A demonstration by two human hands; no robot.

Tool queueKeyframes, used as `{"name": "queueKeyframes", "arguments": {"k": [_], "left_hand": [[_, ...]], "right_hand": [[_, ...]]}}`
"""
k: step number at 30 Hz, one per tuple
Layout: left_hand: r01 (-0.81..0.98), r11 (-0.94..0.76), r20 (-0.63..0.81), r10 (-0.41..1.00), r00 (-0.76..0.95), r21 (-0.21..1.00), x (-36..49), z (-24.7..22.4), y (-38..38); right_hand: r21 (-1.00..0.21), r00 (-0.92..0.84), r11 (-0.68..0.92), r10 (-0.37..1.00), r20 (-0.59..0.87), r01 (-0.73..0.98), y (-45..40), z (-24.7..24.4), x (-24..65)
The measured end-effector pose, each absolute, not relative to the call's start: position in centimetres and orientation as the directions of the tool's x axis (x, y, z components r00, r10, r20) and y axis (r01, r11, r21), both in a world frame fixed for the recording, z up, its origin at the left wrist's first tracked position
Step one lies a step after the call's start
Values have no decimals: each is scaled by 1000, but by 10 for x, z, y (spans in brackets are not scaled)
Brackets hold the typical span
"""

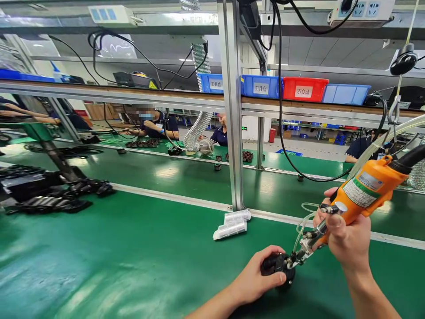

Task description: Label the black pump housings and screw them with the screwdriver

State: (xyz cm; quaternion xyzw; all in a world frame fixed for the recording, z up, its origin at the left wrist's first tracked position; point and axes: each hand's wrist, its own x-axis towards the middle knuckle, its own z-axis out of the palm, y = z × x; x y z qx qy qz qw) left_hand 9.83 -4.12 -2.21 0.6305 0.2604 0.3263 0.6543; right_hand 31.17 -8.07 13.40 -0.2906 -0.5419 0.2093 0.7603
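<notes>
My right hand is wrapped around an orange electric screwdriver, tilted down to the left, with a metal nozzle and thin clear hoses. Its tip meets a round black part on the green bench mat. Around the left side of that part curl the thumb and fingers of my left hand, holding it down. Whether a screw sits under the tip is hidden. Behind them lie crumpled clear plastic tubes or wrappings.
An aluminium post rises behind the plastic pieces. Black cabled parts are heaped at the left. Blue bins and a red bin stand on the shelf above. A black cable hangs low. Several people sit beyond the bench.
</notes>
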Motion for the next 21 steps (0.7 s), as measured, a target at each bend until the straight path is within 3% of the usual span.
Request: {"name": "queueKeyframes", "arguments": {"k": [4,17,21], "left_hand": [[-82,-2,57,741,670,997,100,-15,-43],[-101,-22,80,777,624,995,99,-26,-43],[-74,-142,156,753,639,987,97,-38,-45]], "right_hand": [[-678,329,727,618,714,105,-76,137,294],[-740,402,661,648,647,126,-67,138,293],[-709,428,678,592,683,194,-91,149,317]]}}
